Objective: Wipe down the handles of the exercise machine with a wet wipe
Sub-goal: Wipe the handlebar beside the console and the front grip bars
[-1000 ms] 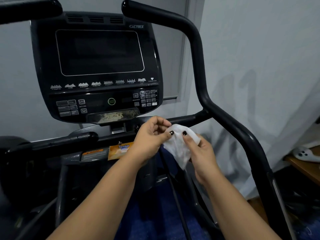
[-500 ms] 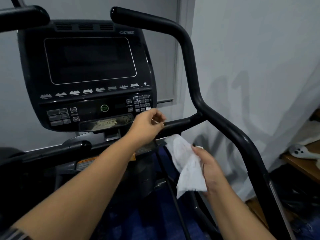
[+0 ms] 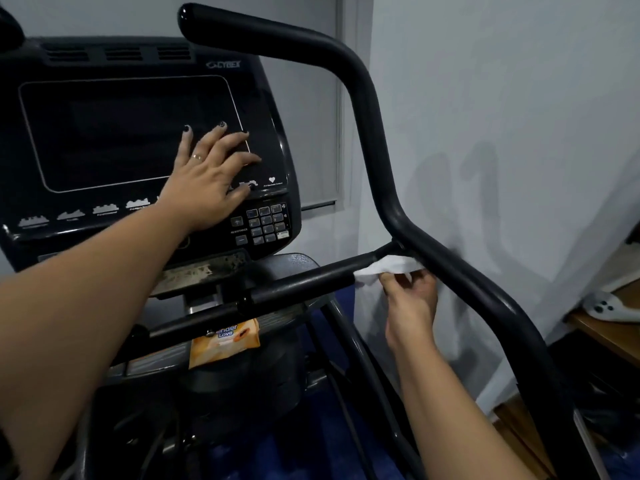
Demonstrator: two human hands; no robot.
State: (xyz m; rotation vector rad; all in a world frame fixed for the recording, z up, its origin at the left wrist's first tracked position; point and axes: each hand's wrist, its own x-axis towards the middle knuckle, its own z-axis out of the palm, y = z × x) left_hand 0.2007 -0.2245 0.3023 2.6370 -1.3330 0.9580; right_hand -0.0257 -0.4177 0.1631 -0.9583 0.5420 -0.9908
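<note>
Curling the right hand point(image 3: 410, 299) round the wet wipe point(image 3: 388, 265), clamping it over the right end of the near handle point(image 3: 311, 277) by the tall bar point(image 3: 374, 133) for scrubbing, and spreading the left hand point(image 3: 207, 181) flat, empty, on the console point(image 3: 104, 133), likely bracing.

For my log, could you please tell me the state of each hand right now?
Left hand: open, fingers spread on the console.
Right hand: holds the wet wipe against the horizontal handle bar.

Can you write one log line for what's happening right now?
step: wiping bar | right grip: holds wipe on bar | left grip: flat on console | pack: below bar
</note>
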